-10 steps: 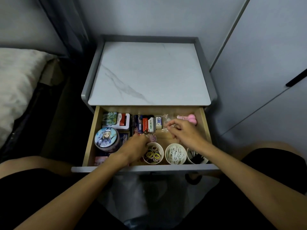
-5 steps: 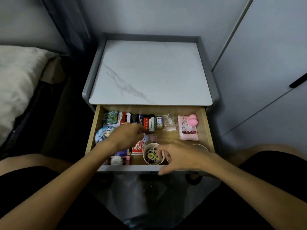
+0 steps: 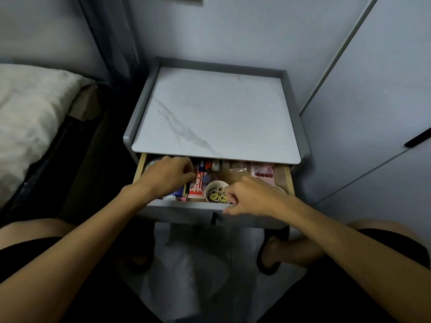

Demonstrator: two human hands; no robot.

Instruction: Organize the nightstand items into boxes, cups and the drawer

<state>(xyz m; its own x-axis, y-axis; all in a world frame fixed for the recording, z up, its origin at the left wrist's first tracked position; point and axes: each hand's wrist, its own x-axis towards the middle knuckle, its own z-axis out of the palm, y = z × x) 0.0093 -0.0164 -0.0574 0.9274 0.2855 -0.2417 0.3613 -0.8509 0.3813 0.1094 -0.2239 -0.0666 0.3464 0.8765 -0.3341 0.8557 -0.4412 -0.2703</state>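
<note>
Gripping drawer (image 3: 182,210) front lip with right fingers (image 3: 233,199), thumb tucking underneath. Curling left fingers (image 3: 186,170) over stuff inside, left side; can't tell if pinching anything tbh. Sliding drawer in, showing way less than half second back, so probably closing up, task wrapping. Counting what's showing: two cups, hair-tie cup (image 3: 215,191) plus second cup (image 3: 278,188) peeking out half hidden; one red box (image 3: 196,187); one pink packet (image 3: 262,172).

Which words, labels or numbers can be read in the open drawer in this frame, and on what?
None can be quoted with confidence.
Red pack: large white characters, too blurred.
Pink packet: row of red characters, too blurred.
Small boxes at the back: print too small.
</note>
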